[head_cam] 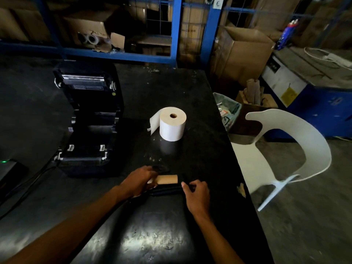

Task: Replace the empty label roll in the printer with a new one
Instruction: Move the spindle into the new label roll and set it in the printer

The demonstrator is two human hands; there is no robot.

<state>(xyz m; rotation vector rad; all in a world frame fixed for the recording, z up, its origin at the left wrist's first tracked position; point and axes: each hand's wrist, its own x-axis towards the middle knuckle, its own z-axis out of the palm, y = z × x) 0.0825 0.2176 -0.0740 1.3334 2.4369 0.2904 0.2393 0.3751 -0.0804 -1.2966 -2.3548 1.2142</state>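
Observation:
The black label printer (89, 121) stands open on the left of the black table (171, 82), its lid tilted back and its roll bay bare. A full white label roll (172, 123) stands on end at the table's middle, a loose strip curling off its left side. Nearer me, my left hand (140, 181) grips the left end of the empty brown cardboard core (168, 179), which lies sideways. Just below the core lies a black spindle (165, 189). My right hand (197, 193) pinches the spindle's right end.
A white plastic chair (285, 149) stands right of the table, beside a bin with a bag (229, 111). Blue shelving (177, 29) with cardboard boxes runs behind. A black device with a green light (7, 168) and cables sit at the left edge.

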